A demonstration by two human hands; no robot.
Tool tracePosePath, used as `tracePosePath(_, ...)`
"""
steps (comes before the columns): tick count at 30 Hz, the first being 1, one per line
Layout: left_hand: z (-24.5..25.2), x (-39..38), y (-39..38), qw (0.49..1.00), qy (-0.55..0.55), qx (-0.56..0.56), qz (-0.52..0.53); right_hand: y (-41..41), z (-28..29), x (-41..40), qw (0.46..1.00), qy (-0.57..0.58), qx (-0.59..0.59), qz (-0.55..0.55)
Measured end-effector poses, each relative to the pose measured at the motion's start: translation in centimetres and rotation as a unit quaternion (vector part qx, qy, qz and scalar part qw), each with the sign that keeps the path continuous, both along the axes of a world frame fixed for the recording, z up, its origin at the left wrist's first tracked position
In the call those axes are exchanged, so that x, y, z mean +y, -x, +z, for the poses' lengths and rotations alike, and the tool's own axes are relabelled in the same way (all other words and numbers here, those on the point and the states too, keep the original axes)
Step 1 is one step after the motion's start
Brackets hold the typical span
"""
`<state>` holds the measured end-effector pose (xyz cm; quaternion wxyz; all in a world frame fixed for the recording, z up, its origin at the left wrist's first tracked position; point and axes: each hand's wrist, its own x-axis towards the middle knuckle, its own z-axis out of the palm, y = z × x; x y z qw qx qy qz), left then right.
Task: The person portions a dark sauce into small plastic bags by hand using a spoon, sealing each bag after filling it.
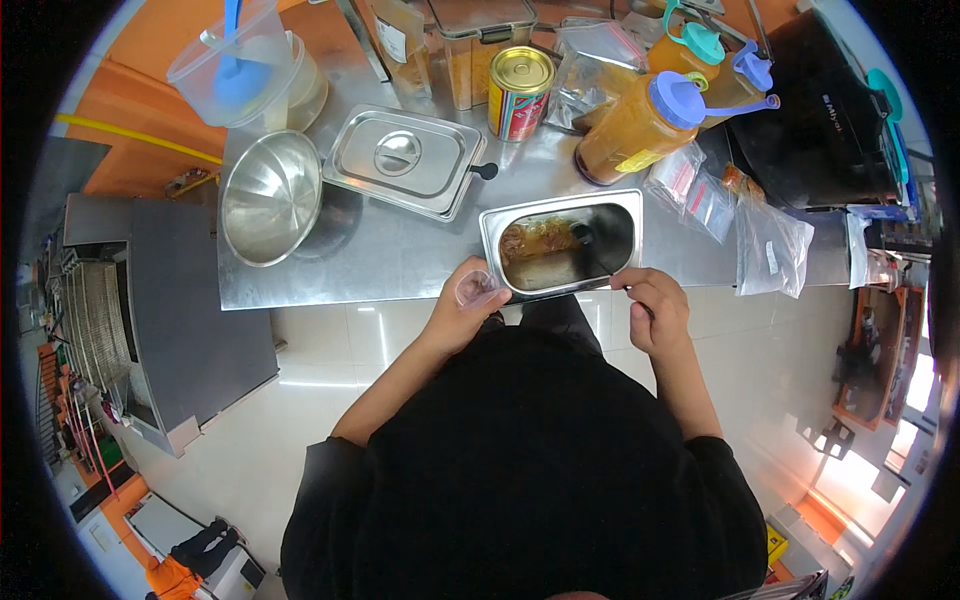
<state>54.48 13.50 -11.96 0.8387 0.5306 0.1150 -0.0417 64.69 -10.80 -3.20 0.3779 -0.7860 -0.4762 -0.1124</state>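
Observation:
My left hand [463, 307] holds a small clear plastic cup [477, 289] at the near left corner of a deep steel food pan [637, 225]. Brownish food in liquid [540, 238] lies in the left part of the pan. My right hand [658, 309] grips the dark handle of a utensil [643, 306] at the pan's near right corner; its shaft reaches into the pan, where a round dark head [581, 232] shows beside the food. Left of this pan, a steel lid [409, 159] covers another pan, with a black handle end sticking out at its right side.
A steel bowl [271, 199] stands tilted at the table's left, below plastic tubs [247, 82]. Behind the pan are a can [520, 97], squeeze bottles [637, 127] and plastic bags [772, 240]. A black appliance [817, 120] stands at right. A person in orange [174, 576] is far off, lower left.

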Motion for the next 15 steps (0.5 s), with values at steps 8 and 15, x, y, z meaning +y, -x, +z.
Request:
tracePosePath(8, 3.7, 0.5, -0.6, 0.998, -0.033, -0.054, -0.002, -1.0, -0.1, -1.0, 0.971, -0.232, 0.064, -0.003)
tracePosePath(15, 4.0, 1.0, -1.4, 0.996, -0.048, -0.072, -0.005, 0.5, -1.4, 1.8, 0.918, -0.353, 0.178, -0.024)
